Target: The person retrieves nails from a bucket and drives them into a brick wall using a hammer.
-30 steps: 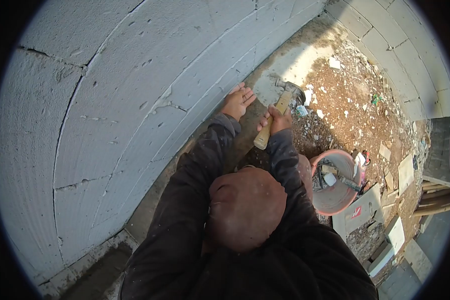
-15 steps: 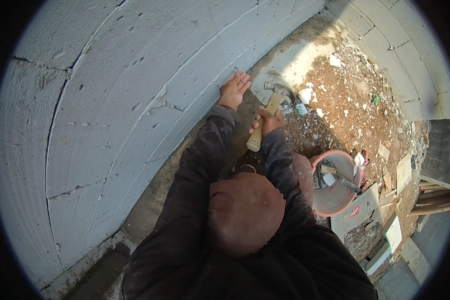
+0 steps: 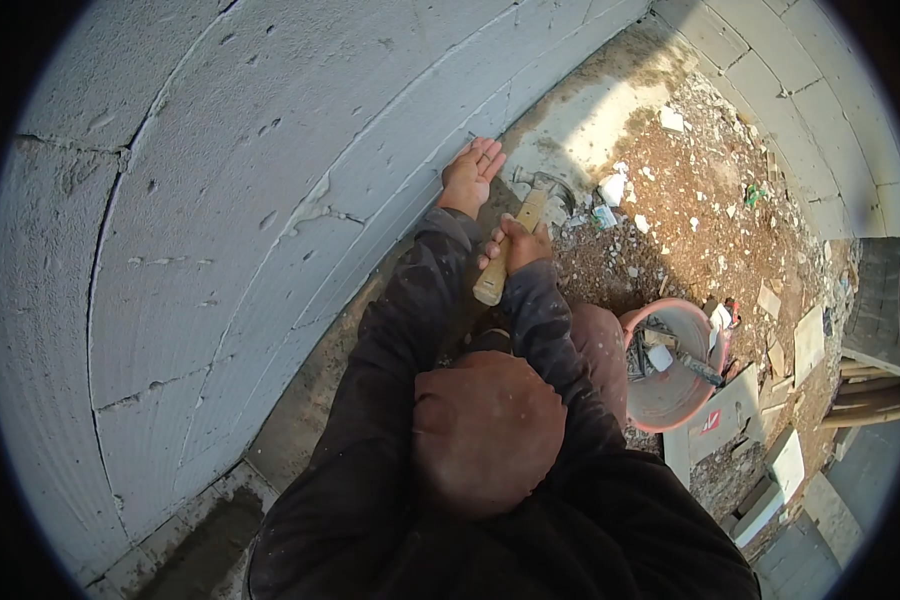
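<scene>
My right hand [image 3: 526,245] is closed around the wooden handle of a claw hammer [image 3: 510,250]. The hammer's metal head points away from me, close to the fingers of my left hand [image 3: 468,180]. That left hand lies against the foot of the pale block wall [image 3: 270,200], palm turned up and fingers stretched out. A short thin dark mark, perhaps a nail, shows on the wall just beyond its fingertips; it is too small to tell.
To my right stands a reddish plastic tub [image 3: 670,405] holding tools and offcuts. Broken block pieces and rubble cover the soil [image 3: 690,230]. Flat board scraps [image 3: 808,345] lie farther right. A second block wall [image 3: 780,90] closes off the far side.
My right hand has brought the hammer leftward, nearer to the wall and my left hand. The left hand has barely shifted.
</scene>
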The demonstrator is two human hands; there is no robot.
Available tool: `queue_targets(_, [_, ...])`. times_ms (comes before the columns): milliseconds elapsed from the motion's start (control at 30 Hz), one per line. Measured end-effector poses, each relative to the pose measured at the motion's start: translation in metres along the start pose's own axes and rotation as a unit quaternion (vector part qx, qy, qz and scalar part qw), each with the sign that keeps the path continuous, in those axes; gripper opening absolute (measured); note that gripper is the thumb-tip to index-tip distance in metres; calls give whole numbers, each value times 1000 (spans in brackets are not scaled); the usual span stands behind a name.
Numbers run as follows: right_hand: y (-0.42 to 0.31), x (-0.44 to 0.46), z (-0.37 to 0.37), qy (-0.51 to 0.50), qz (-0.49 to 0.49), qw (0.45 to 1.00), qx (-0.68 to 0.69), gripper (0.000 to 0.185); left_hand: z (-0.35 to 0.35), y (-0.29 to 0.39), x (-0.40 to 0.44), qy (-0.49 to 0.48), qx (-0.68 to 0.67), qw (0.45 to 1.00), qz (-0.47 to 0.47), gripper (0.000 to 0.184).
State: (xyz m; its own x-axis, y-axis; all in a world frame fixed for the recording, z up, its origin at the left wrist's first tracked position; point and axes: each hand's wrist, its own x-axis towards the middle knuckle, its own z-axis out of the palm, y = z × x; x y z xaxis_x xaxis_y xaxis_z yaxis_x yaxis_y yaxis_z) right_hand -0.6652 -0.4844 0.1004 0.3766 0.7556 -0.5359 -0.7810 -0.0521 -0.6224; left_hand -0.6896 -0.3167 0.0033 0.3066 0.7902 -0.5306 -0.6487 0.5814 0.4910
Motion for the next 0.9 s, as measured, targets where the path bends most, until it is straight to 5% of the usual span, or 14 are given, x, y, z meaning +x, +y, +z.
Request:
queue_targets(400, [5, 4, 9, 11, 31, 999, 16, 12, 1, -2, 1, -1, 5, 1000, 19, 37])
queue_targets(567, [4, 31, 12, 13, 114, 976, 187, 12, -5, 1, -2, -34, 35, 999, 12, 38])
queue_targets(700, [5, 49, 19, -24, 120, 981, 148, 13, -6, 3, -10, -66, 105, 992, 15, 41])
queue_targets(900, [-4, 38, 38, 62, 93, 984, 137, 9, -10, 1, 1, -83, 93, 992, 12, 45])
